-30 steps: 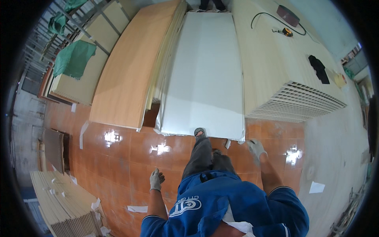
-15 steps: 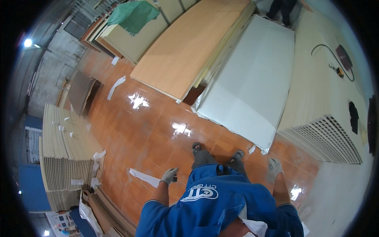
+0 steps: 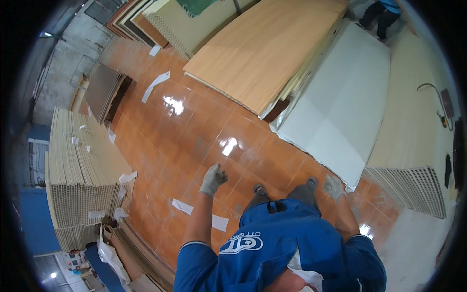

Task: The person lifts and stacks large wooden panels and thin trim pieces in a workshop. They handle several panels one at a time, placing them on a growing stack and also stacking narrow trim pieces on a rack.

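Glossy orange tiled floor with light glare; paper scraps scattered; grey concrete wall; stacked corrugated panels.

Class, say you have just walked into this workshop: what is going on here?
A person in a blue jacket stands on the orange tiled floor, both gloved hands empty. The left hand hangs loosely curled over the floor; the right hand hangs near the corner of a white panel. Wood-toned panels and stacked ribbed boards lie around.
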Demonstrator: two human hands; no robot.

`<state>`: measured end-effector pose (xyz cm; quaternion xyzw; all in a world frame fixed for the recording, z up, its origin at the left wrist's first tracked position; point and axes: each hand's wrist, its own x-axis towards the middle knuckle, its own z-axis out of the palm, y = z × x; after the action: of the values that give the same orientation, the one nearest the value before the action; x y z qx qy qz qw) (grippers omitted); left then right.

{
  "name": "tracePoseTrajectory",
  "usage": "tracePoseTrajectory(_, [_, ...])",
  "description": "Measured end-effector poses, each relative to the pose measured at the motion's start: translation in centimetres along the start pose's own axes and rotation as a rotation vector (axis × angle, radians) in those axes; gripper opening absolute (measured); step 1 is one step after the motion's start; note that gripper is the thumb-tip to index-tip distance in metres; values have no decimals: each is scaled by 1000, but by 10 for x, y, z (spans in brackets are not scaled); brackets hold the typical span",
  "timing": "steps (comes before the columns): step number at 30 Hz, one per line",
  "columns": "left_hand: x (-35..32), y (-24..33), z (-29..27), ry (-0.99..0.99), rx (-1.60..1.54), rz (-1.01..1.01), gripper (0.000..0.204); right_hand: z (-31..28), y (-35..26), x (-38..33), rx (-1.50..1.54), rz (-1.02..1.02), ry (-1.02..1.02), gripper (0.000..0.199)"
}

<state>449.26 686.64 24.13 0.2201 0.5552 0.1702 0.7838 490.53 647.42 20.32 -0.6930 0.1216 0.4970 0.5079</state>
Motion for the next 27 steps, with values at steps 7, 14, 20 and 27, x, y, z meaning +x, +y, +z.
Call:
tracePoseTrajectory(7, [145,122,61,-23,-100,30,44,180,-105,30,-120,-43,-156,34])
tracePoseTrajectory(14, [241,236,82,130,-63,77,42,324,-177,124,-385,98,-352,40])
tracePoseTrajectory(20, [363,377,44,174,-61,77,46,454,-213,172,-215,148,-437,41])
tracePoseTrajectory(27, [633,561,28,216,94,57,57,660,-173,294,537,345,-308,33])
